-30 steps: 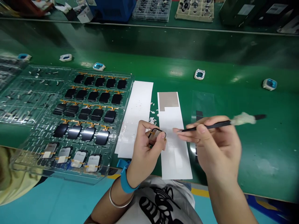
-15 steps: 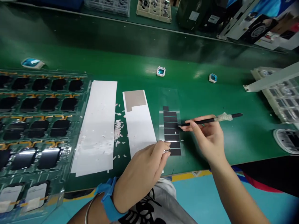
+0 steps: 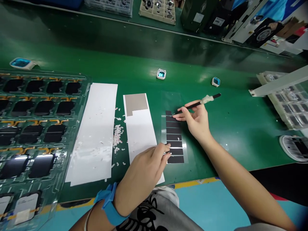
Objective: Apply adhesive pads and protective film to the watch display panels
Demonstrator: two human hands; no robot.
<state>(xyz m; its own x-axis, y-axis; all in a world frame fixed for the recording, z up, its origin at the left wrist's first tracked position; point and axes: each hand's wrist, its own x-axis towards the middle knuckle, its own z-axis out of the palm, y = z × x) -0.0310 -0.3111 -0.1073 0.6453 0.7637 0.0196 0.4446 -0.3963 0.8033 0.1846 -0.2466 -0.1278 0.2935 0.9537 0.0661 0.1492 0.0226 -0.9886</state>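
Note:
My right hand [image 3: 197, 120] grips a thin black stick-like tool [image 3: 191, 106], whose shaft is wrapped with whitish tape near its back end. The tool's tip is at the top end of a clear film sheet [image 3: 164, 128] carrying a column of dark strips [image 3: 173, 131]. My left hand [image 3: 146, 166] is closed around what look like metal tweezers [image 3: 166, 153], mostly hidden by the fingers. Their tips are over the lower strips. Under that hand lies a white sheet [image 3: 141, 133] with a grey-brown patch [image 3: 136, 102] at its top. A tiny white bit rests on one strip.
Longer white sheets [image 3: 96, 128] and a pile of small white scraps [image 3: 117, 134] lie to the left. A clear tray [image 3: 83, 96] of dark screens fills the far left. Small white frames [image 3: 161, 74] with blue faces stand behind. A round white-rimmed dish [image 3: 286, 147] sits right.
My right hand has moved up and left with the black tool, from the side of the strips to their top end. My left hand stays over the lower strips. The view has shifted slightly.

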